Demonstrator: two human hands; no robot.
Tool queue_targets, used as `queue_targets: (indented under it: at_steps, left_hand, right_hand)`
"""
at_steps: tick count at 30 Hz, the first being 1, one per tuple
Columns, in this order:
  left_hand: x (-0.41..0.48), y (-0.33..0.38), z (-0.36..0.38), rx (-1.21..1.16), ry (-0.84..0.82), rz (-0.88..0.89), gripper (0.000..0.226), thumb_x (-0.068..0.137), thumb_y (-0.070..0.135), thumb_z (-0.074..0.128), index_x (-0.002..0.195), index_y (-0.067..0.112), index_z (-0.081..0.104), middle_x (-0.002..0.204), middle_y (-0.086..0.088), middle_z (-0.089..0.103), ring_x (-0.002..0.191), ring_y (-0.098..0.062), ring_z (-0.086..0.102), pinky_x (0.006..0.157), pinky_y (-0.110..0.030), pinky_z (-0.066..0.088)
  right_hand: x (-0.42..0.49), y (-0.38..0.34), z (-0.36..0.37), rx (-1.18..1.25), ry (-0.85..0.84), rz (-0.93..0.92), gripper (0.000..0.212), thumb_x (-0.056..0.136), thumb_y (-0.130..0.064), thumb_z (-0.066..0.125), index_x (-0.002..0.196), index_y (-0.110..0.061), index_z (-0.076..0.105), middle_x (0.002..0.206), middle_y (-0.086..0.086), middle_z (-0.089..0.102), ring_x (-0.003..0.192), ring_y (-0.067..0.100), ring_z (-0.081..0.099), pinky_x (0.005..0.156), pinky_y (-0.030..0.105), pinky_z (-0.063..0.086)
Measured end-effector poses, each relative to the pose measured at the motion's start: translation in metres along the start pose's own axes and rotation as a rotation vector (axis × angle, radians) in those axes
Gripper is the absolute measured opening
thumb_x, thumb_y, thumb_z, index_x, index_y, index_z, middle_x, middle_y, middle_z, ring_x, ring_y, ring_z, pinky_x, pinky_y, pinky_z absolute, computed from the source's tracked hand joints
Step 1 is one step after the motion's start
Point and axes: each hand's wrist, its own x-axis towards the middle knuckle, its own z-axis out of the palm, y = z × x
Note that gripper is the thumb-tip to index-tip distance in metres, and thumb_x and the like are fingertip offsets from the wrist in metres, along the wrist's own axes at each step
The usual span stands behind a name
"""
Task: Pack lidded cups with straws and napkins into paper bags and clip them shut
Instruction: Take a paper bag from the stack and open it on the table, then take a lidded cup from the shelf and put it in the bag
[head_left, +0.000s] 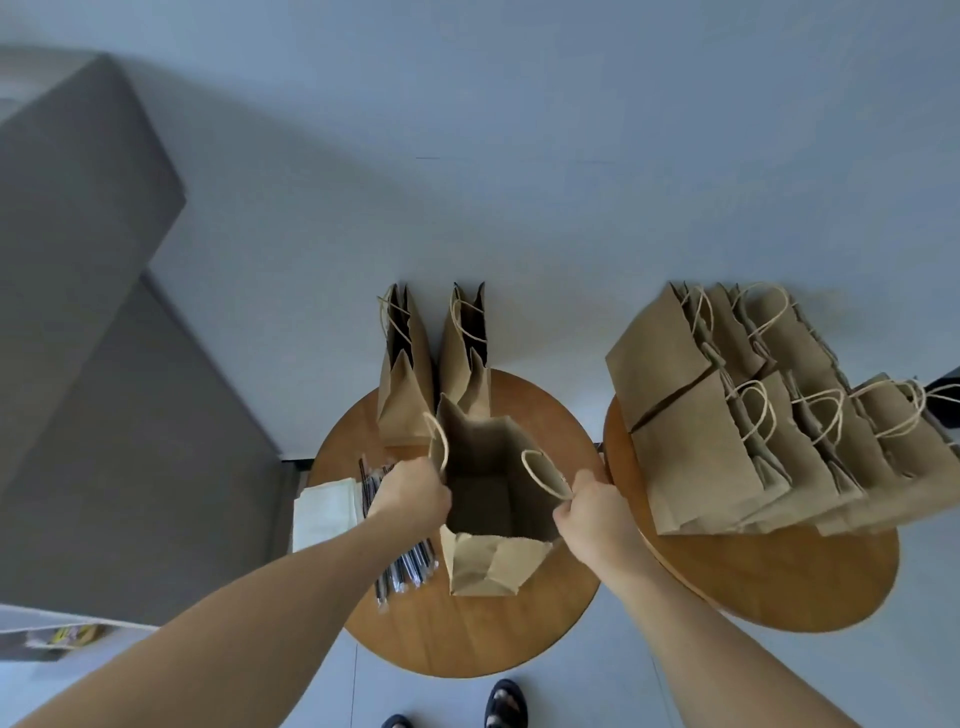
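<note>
An open brown paper bag (488, 467) stands on the round wooden table (467, 634), its mouth spread wide and its inside bare. My left hand (415, 493) grips the bag's left rim by its twine handle. My right hand (592, 509) grips the right rim beside the other handle. Wrapped black straws (408, 569) lie on the table under my left forearm, next to a stack of white napkins (324, 514). Two more paper bags (434, 374) stand upright behind the open one. No cups show.
A second round table (779, 582) to the right carries several folded-over paper bags (753, 415) lying in overlapping rows. A grey sofa (104, 364) fills the left side. My sandalled feet (504, 706) stand at the near table's front edge.
</note>
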Motion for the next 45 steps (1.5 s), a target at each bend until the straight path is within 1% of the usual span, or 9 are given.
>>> queue_targets:
  at_steps: [5, 10, 14, 17, 23, 30, 37, 42, 45]
  left_hand:
    - [0.001, -0.014, 0.034, -0.057, -0.071, -0.090, 0.011, 0.094, 0.025, 0.054, 0.096, 0.016, 0.060, 0.080, 0.001, 0.064, 0.065, -0.014, 0.066, 0.051, -0.023, 0.055]
    - [0.000, -0.014, 0.055, -0.135, -0.330, -0.046, 0.040, 0.084, 0.049, 0.061, 0.108, 0.017, 0.056, 0.081, -0.002, 0.070, 0.058, -0.013, 0.071, 0.063, -0.031, 0.062]
    - [0.008, -0.008, 0.035, 0.005, -0.442, 0.090, 0.093, 0.069, 0.066, 0.070, 0.144, 0.025, 0.034, 0.133, 0.000, 0.054, 0.112, -0.020, 0.059, 0.085, -0.027, 0.048]
    - [0.014, -0.001, 0.009, 0.110, -0.498, 0.150, 0.093, 0.071, 0.057, 0.074, 0.145, 0.024, 0.030, 0.138, -0.003, 0.050, 0.119, -0.024, 0.053, 0.097, -0.035, 0.048]
    - [0.020, 0.031, -0.051, 0.397, -0.199, 0.298, 0.072, 0.080, 0.042, 0.069, 0.143, 0.022, 0.040, 0.133, -0.004, 0.052, 0.117, -0.027, 0.052, 0.097, -0.043, 0.051]
    - [0.015, 0.055, -0.151, 0.424, 0.079, 0.281, 0.072, 0.084, 0.046, 0.063, 0.145, 0.019, 0.036, 0.141, -0.006, 0.046, 0.129, -0.029, 0.043, 0.105, -0.047, 0.042]
    - [-0.043, 0.031, -0.282, 0.436, 0.387, 0.141, 0.075, 0.087, 0.049, 0.061, 0.149, 0.020, 0.031, 0.150, -0.004, 0.038, 0.138, -0.028, 0.035, 0.108, -0.048, 0.039]
    - [-0.102, -0.023, -0.358, 0.452, 0.541, 0.000, 0.056, 0.084, 0.043, 0.061, 0.133, 0.018, 0.046, 0.138, -0.006, 0.046, 0.131, -0.030, 0.042, 0.100, -0.043, 0.041]
    - [-0.131, -0.072, -0.392, 0.425, 0.606, -0.079, 0.067, 0.086, 0.045, 0.059, 0.145, 0.020, 0.038, 0.146, -0.006, 0.041, 0.136, -0.030, 0.037, 0.106, -0.046, 0.038]
  right_hand:
    - [0.000, 0.016, 0.023, -0.052, -0.040, -0.026, 0.020, 0.096, -0.037, 0.057, 0.104, -0.019, 0.055, 0.084, -0.009, 0.057, 0.079, 0.012, 0.067, 0.066, 0.013, 0.050]
    - [0.003, 0.018, 0.036, -0.005, -0.111, -0.089, 0.033, 0.094, -0.051, 0.052, 0.108, -0.022, 0.057, 0.089, -0.008, 0.064, 0.080, 0.011, 0.065, 0.074, 0.024, 0.059]
    - [0.011, 0.019, 0.028, 0.007, -0.217, -0.135, 0.059, 0.088, -0.068, 0.048, 0.129, -0.027, 0.052, 0.107, -0.008, 0.067, 0.097, 0.014, 0.066, 0.080, 0.029, 0.058]
    - [0.018, 0.018, 0.016, 0.026, -0.302, -0.184, 0.066, 0.085, -0.067, 0.050, 0.139, -0.030, 0.045, 0.123, -0.011, 0.063, 0.110, 0.014, 0.062, 0.087, 0.027, 0.054]
    - [0.043, -0.004, -0.023, 0.040, -0.216, -0.261, 0.053, 0.094, -0.042, 0.054, 0.144, -0.029, 0.040, 0.145, -0.008, 0.049, 0.130, 0.016, 0.050, 0.102, 0.032, 0.044]
    - [0.088, -0.090, -0.088, -0.008, -0.090, -0.474, 0.054, 0.097, -0.038, 0.050, 0.147, -0.020, 0.038, 0.150, 0.001, 0.042, 0.134, 0.022, 0.043, 0.106, 0.038, 0.040]
    - [0.097, -0.227, -0.151, -0.024, -0.033, -0.731, 0.057, 0.097, -0.041, 0.048, 0.148, -0.019, 0.038, 0.152, 0.002, 0.037, 0.139, 0.025, 0.033, 0.110, 0.042, 0.033]
    - [0.070, -0.325, -0.177, -0.047, 0.023, -0.902, 0.057, 0.096, -0.039, 0.051, 0.146, -0.015, 0.040, 0.150, 0.006, 0.039, 0.137, 0.026, 0.036, 0.106, 0.040, 0.035]
    - [0.047, -0.384, -0.180, -0.039, 0.055, -1.010, 0.057, 0.095, -0.038, 0.054, 0.145, -0.013, 0.041, 0.149, 0.009, 0.042, 0.137, 0.028, 0.037, 0.109, 0.038, 0.033]
